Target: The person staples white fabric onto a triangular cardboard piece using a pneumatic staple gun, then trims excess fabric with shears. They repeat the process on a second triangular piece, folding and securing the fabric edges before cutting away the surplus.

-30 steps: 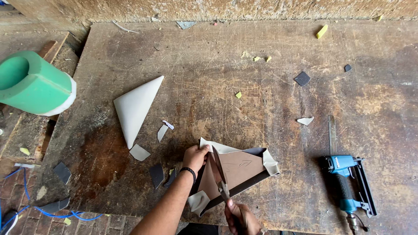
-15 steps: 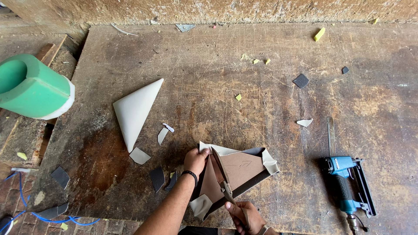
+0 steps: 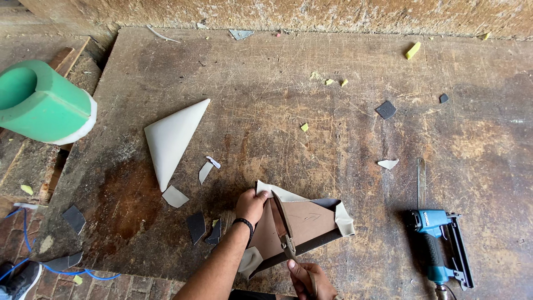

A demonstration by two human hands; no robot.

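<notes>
My left hand (image 3: 251, 204) presses on the left corner of a triangular brown board piece (image 3: 302, 222) wrapped at its edges with cream covering material (image 3: 345, 218). My right hand (image 3: 311, 278), at the bottom edge of the view, grips the handles of metal scissors (image 3: 282, 222). The scissor blades point away from me over the brown piece, their tip near the cream flap by my left hand. The piece lies on a worn wooden worktop (image 3: 288, 111).
A finished cream triangular piece (image 3: 172, 139) lies to the left, with cream and dark scraps (image 3: 195, 226) near it. A green foam cylinder (image 3: 41, 103) stands at far left. A blue staple gun (image 3: 438, 250) and metal ruler (image 3: 421, 175) lie at right.
My right hand has shifted slightly right and lower with the scissors; the blades now reach up beside my left hand. The left hand stays on the piece.
</notes>
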